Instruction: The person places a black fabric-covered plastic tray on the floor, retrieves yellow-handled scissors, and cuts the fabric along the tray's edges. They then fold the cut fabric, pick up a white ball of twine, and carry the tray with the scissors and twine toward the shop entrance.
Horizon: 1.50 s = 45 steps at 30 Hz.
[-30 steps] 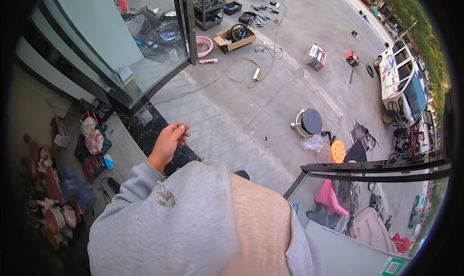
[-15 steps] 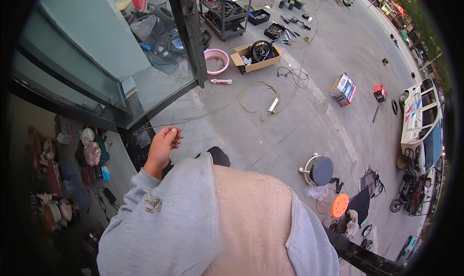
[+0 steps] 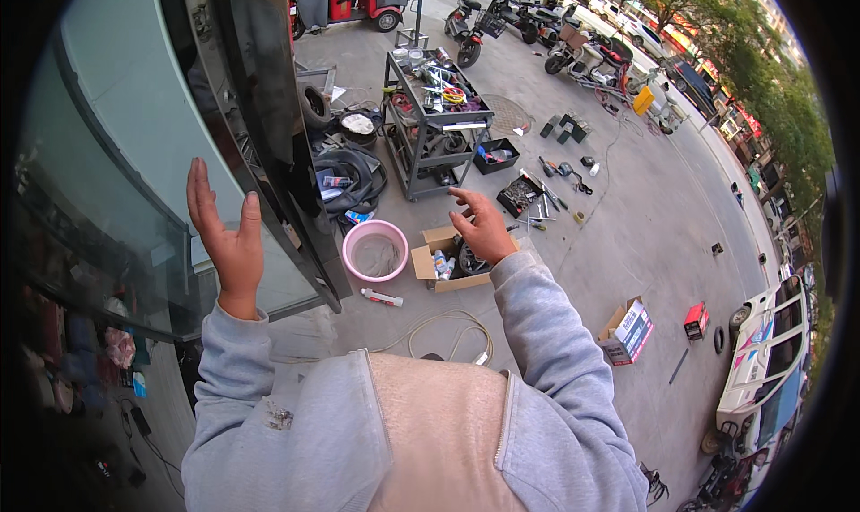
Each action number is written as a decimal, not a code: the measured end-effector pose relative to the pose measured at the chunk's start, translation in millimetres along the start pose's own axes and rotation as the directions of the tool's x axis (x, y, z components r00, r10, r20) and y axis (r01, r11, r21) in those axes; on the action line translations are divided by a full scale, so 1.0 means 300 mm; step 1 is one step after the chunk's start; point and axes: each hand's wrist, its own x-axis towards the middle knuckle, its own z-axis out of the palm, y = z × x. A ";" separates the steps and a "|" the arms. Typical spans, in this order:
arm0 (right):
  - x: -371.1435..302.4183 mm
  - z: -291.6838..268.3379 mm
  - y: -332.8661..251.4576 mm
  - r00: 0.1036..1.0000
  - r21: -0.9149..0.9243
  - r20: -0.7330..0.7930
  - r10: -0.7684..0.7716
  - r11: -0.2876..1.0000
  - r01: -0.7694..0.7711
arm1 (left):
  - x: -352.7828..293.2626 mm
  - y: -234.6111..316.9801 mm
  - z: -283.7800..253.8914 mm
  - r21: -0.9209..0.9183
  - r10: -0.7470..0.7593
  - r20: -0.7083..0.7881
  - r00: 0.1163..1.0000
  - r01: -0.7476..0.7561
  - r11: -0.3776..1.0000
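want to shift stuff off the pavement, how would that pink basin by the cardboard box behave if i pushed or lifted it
The pink basin looks like thin plastic, so probably light and a bit flexible at the rim. It sits wide and low on flat paving, so it should slide rather than tip. It seems to hold something pale, perhaps water, which could slosh.

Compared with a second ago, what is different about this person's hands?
The left hand, earlier low with curled fingers, has risen open-palmed beside the glass door. The right hand has come into view, fingers spread above the cardboard box. Both remain empty; the pink basin and box lie untouched.
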 end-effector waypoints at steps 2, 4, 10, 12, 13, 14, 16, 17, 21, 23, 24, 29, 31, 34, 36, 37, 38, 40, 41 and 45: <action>0.218 -0.058 0.146 0.993 -0.091 0.114 -0.044 0.994 0.055 | 0.139 -0.028 0.144 0.051 0.041 -0.150 0.988 -0.034 0.998; 0.468 -0.082 0.382 0.992 -0.202 0.112 0.054 0.979 -0.031 | 0.213 -0.062 0.241 -0.251 -0.181 -0.297 0.938 0.106 0.962; 1.301 0.016 1.267 0.967 -0.500 0.051 0.249 0.844 -0.191 | 0.221 -0.080 0.250 -0.020 -0.301 -0.757 0.580 0.440 0.898; 1.465 0.118 1.508 0.948 -0.518 0.016 0.319 0.813 -0.265 | 0.250 -0.071 0.249 0.032 -0.204 -0.862 0.464 0.451 0.892; 1.565 0.140 1.612 0.952 -0.556 0.010 0.306 0.793 -0.249 | 0.276 -0.070 0.255 0.035 -0.160 -0.887 0.432 0.409 0.912; 1.640 0.178 1.708 0.957 -0.547 -0.006 0.289 0.801 -0.245 | 0.286 -0.081 0.270 0.043 -0.132 -0.905 0.404 0.394 0.918; 1.770 0.255 1.853 0.972 -0.518 -0.035 0.234 0.827 -0.218 | 0.315 -0.092 0.285 0.056 -0.117 -0.921 0.372 0.423 0.904; 1.827 0.283 1.912 0.979 -0.530 -0.016 0.203 0.829 -0.180 | 0.323 -0.097 0.287 0.064 -0.109 -0.926 0.362 0.435 0.898; 2.020 0.344 2.077 0.977 -0.546 -0.060 0.206 0.812 -0.205 | 0.353 -0.070 0.273 0.096 -0.081 -0.937 0.340 0.473 0.876; 2.067 0.354 2.131 0.976 -0.568 -0.028 0.214 0.800 -0.192 | 0.354 -0.041 0.262 0.108 -0.068 -0.943 0.327 0.491 0.864; 2.090 0.362 2.152 0.980 -0.585 0.013 0.197 0.797 -0.153 | 0.353 -0.021 0.259 0.110 -0.065 -0.946 0.319 0.504 0.857; 2.168 0.367 2.193 0.986 -0.775 0.020 0.167 0.626 -0.090 | 0.334 0.042 0.260 0.090 -0.094 -0.949 0.301 0.546 0.833; 2.159 0.340 2.157 0.996 -0.806 0.014 0.091 0.591 -0.043 | 0.314 0.068 0.251 0.111 -0.069 -0.952 0.297 0.548 0.829; 2.065 0.289 2.074 0.982 -0.823 -0.122 0.145 0.538 -0.182 | 0.285 0.042 0.252 0.182 -0.014 -0.931 0.366 0.495 0.850; 1.947 0.256 2.012 0.951 -0.558 -0.208 0.227 0.771 -0.306 | 0.280 0.029 0.273 0.192 0.063 -0.964 0.259 0.512 0.837; 1.873 0.277 1.981 0.935 -0.330 -0.158 0.317 0.876 -0.353 | 0.275 0.028 0.291 0.097 -0.039 -0.956 0.291 0.438 0.893; 1.799 0.298 1.945 0.903 -0.015 -0.104 0.418 0.907 -0.421 | 0.274 0.021 0.314 0.053 -0.090 -0.928 0.361 0.367 0.929; 1.584 0.382 1.859 0.954 -0.195 -0.274 0.118 0.965 -0.175 | 0.273 0.012 0.352 0.041 -0.109 -0.776 0.621 0.222 0.974; 1.410 0.445 1.802 0.993 -0.481 -0.119 -0.011 0.876 -0.048 | 0.279 0.012 0.367 0.013 -0.140 -0.787 0.601 0.243 0.970; 0.844 0.605 1.508 0.926 -0.314 0.331 0.182 0.946 -0.074 | 0.268 0.087 0.346 -0.054 -0.342 -0.647 0.682 0.407 0.912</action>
